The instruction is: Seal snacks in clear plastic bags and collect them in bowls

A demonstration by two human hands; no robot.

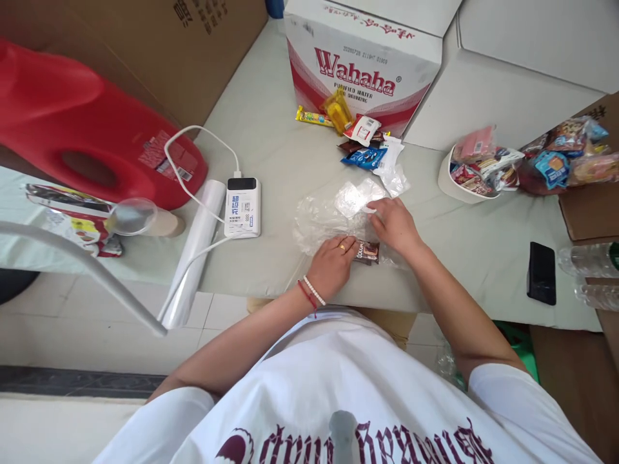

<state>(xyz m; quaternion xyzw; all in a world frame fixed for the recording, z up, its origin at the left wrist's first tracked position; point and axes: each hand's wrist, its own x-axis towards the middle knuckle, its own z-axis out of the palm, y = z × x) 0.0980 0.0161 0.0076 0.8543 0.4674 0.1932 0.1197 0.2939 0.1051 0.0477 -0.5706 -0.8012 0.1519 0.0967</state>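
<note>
A white-and-red carton point(367, 71) at the back of the bench point(271, 129) carries the brand "Wahaha" in large red letters, with "PURIFIED WATER" and a second line, seemingly "FOR DRINKING", beneath it; a stamped code above appears to read "20260726", followed by characters too faint to confirm. Red Chinese script runs along the carton's top edge. A white power bank point(242, 206) bears blue Chinese characters. Dark lettering on the person's white shirt point(353, 412) is cut off and illegible.
</note>
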